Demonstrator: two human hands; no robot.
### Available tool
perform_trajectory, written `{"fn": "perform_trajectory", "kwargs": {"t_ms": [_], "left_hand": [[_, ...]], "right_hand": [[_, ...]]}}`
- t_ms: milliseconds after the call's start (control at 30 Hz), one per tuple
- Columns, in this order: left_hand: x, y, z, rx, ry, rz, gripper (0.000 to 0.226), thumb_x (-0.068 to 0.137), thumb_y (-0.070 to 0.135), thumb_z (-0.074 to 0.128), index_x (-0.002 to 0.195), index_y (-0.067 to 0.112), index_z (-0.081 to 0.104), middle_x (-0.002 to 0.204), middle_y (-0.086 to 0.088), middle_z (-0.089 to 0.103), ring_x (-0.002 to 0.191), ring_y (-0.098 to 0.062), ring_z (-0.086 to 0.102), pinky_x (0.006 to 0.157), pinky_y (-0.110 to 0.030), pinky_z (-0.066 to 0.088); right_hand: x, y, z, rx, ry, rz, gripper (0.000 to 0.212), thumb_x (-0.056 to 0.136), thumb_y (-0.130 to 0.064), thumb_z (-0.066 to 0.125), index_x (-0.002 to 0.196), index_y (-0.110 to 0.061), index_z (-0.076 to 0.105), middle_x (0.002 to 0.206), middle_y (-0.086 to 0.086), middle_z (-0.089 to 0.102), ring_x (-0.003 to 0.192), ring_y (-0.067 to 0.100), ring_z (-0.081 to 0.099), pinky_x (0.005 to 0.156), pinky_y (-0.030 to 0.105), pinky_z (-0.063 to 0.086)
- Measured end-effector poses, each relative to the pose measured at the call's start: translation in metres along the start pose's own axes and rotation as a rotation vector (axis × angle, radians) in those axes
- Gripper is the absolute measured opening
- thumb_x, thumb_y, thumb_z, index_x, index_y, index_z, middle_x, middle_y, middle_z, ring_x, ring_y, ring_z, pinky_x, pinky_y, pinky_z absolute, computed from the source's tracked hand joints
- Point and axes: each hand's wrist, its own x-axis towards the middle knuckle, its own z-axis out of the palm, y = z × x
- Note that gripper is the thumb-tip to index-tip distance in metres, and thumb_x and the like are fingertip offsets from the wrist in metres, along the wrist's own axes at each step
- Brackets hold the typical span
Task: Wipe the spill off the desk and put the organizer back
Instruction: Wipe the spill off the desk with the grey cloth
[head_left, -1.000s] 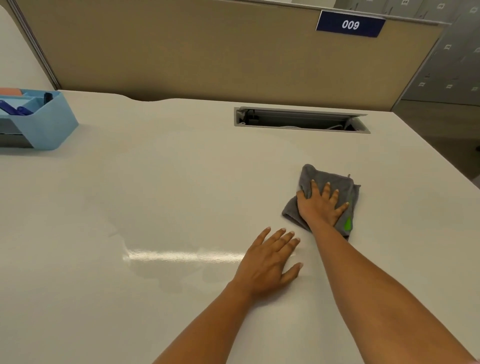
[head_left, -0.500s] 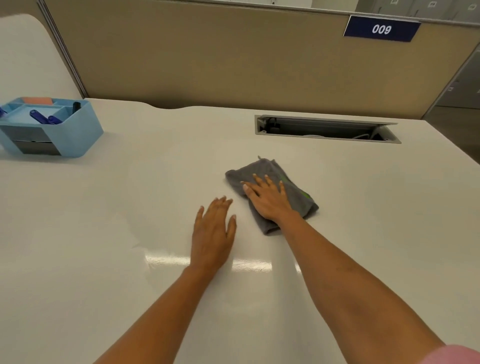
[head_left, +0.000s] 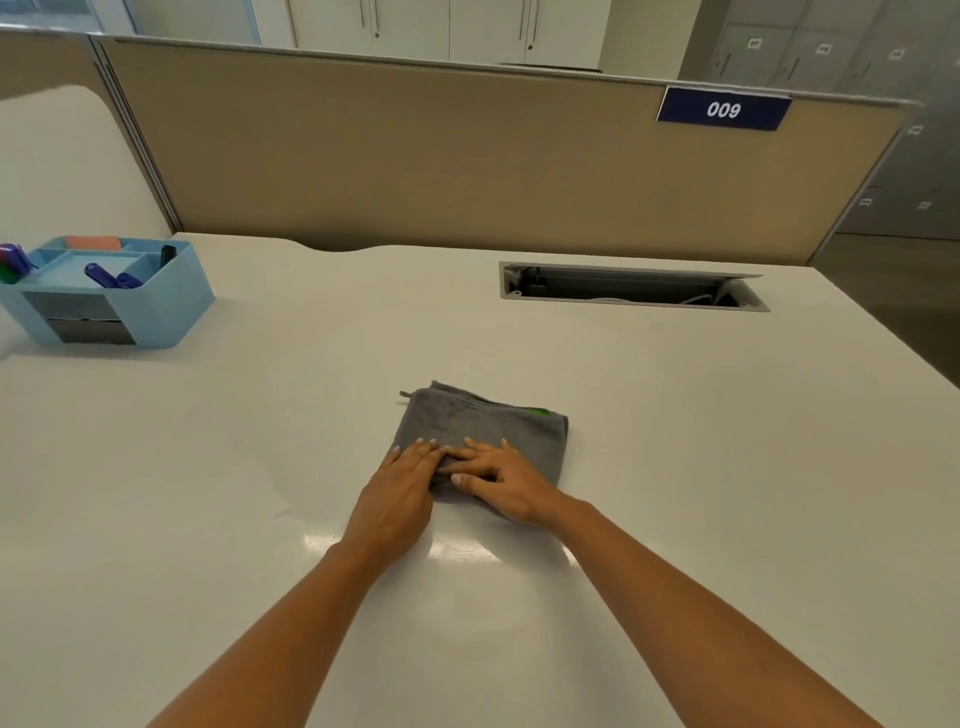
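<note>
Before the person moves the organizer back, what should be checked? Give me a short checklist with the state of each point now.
1. Cloth flat on the desk: ok, folded and lying flat.
2. Both hands on the cloth: ok, left hand and right hand press its near edge.
3. Spill gone: cannot tell; the glare near the arms hides any wet film.
4. Organizer upright: ok, at the far left of the desk.
5. Hands free to lift it: not ok, both rest on the cloth.
6. Path to the organizer free: ok, nothing lies between.
</note>
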Motion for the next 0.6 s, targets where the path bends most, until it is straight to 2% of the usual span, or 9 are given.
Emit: {"fn": "perform_trajectory", "kwargs": {"t_ms": [67,133,233,333,500,600], "left_hand": [[-0.002,-0.004,-0.003,0.056,-0.048,0.008,0.051,0.092,0.011,0.034,0.143,0.014,0.026,0.154,-0.003,0.025,0.143,-0.013,0.018,0.117,-0.024,0.004],[-0.002,-0.006,-0.008,0.096,-0.103,0.022,0.053,0.092,0.013,0.034,0.144,0.016,0.024,0.155,-0.001,0.021,0.144,-0.012,0.016,0.117,-0.024,0.004],[0.0,-0.006,-0.014,0.15,-0.174,0.041,0.051,0.094,0.015,0.031,0.145,0.017,0.02,0.156,-0.001,0.017,0.144,-0.012,0.014,0.117,-0.025,0.007],[0.003,-0.006,-0.015,0.171,-0.221,0.022,0.049,0.097,0.015,0.027,0.145,0.016,0.02,0.157,-0.002,0.015,0.144,-0.013,0.013,0.117,-0.026,0.008],[0.012,0.001,-0.013,0.098,-0.274,-0.055,0.046,0.098,0.019,0.023,0.143,0.011,0.024,0.156,-0.007,0.019,0.144,-0.017,0.015,0.117,-0.032,0.009],[0.019,0.002,-0.013,0.139,-0.298,-0.085,0.046,0.098,0.019,0.02,0.142,0.006,0.025,0.155,-0.012,0.021,0.144,-0.021,0.016,0.117,-0.037,0.009]], "right_hand": [[-0.016,0.003,-0.005,0.046,0.094,0.025,0.037,0.09,-0.028,0.056,0.126,-0.022,0.056,0.142,-0.003,0.048,0.138,0.012,0.034,0.116,0.034,0.018],[-0.031,0.007,-0.01,-0.062,0.137,0.055,0.045,0.086,-0.029,0.061,0.129,-0.023,0.053,0.142,-0.004,0.048,0.133,0.012,0.039,0.111,0.028,0.028],[-0.041,0.006,-0.013,-0.231,0.138,0.098,0.051,0.086,-0.032,0.059,0.134,-0.025,0.046,0.142,-0.005,0.046,0.131,0.012,0.037,0.105,0.025,0.031],[-0.038,-0.002,-0.008,-0.356,0.178,0.085,0.045,0.086,-0.028,0.055,0.13,-0.017,0.05,0.131,0.002,0.052,0.123,0.018,0.043,0.096,0.03,0.041],[-0.032,-0.013,0.005,-0.257,0.297,0.13,0.031,0.084,-0.016,0.054,0.112,-0.004,0.059,0.11,0.013,0.057,0.103,0.024,0.053,0.085,0.026,0.04],[-0.027,-0.022,0.011,-0.109,0.359,0.213,0.022,0.079,-0.012,0.058,0.099,-0.002,0.059,0.097,0.013,0.062,0.087,0.021,0.055,0.072,0.022,0.038]]}}
